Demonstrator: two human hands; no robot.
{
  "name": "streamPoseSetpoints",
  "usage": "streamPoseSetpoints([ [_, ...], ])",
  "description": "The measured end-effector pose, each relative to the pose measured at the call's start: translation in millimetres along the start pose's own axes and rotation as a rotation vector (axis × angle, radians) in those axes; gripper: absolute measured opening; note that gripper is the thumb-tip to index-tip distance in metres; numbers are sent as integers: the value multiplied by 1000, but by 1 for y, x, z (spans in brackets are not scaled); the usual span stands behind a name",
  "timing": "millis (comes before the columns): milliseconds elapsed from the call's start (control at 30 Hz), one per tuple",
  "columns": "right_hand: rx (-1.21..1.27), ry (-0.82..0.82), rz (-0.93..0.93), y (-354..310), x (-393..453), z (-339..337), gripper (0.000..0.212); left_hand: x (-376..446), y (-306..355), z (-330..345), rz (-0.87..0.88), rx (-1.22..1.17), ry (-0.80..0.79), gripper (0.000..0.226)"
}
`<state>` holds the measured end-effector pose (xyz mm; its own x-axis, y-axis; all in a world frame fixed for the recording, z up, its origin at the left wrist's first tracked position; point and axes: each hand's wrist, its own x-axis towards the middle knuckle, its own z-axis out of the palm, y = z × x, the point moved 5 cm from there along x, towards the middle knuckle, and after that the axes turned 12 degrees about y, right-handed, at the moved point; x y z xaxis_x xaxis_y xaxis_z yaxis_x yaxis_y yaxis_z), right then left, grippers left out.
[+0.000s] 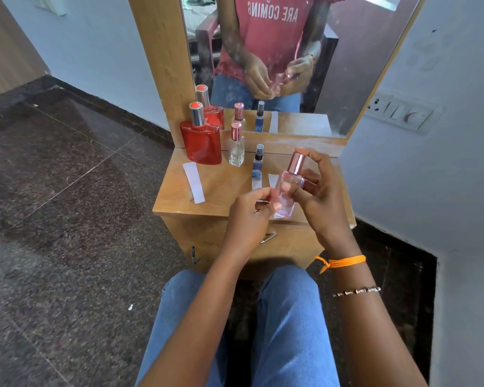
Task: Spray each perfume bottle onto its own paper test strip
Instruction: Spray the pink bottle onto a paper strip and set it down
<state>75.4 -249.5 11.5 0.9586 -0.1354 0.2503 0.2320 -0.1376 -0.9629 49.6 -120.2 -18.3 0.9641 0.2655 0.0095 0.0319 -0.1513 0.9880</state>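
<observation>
Right fingers (305,188) wrap the pink bottle (288,188), held above the counter's (221,185) front edge, cap still on. Left fingers (266,195) pinch near its base; whether they also hold a strip I cannot tell. Two paper strips (194,182) show on the counter. Red bottle (201,141), clear bottle (236,145), blue bottle (258,162) stand behind. Advice: uncap, aim nozzle away, one short press close to its own strip.

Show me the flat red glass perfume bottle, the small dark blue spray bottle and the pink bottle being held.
red bottle (203,148), head view, glass body.
blue bottle (258,166), head view, label.
pink bottle (289,185), head view, shoulder.
</observation>
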Motion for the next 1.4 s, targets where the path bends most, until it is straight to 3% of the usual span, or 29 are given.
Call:
streamPoseSetpoints([
  [167,75,10,94,-6,12,-9,25,0,-3,1,6,37,9,19],
  [267,136,-35,94,-14,21,-14,24,1,-2,2,40,51,-2,19],
  [400,-6,4,72,-19,31,-14,16,-1,3,3,121,101,24,18],
  [467,-59,34,69,-20,34,-13,22,-1,2,2,134,102,33,17],
  [600,64,-109,142,-19,31,-10,32,3,2,-1,110,96,36,20],
  [767,46,66,113,-16,32,-11,27,0,3,2,138,124,33,19],
  [867,61,15,165,-8,30,-9,40,1,4,4,150,121,20,18],
  [967,231,-65,190,-7,28,-12,33,3,4,2,141,116,30,19],
  [1067,153,65,133,-10,28,-11,28,1,4,3,161,129,42,23],
  [1133,87,103,136,-7,28,-9,39,-1,4,6,160,133,34,25],
  [1233,138,35,220,-2,28,-10,63,1,3,5,130,124,31,25],
  [1400,232,22,193,0,25,-13,29,4,1,0,122,130,59,18],
])
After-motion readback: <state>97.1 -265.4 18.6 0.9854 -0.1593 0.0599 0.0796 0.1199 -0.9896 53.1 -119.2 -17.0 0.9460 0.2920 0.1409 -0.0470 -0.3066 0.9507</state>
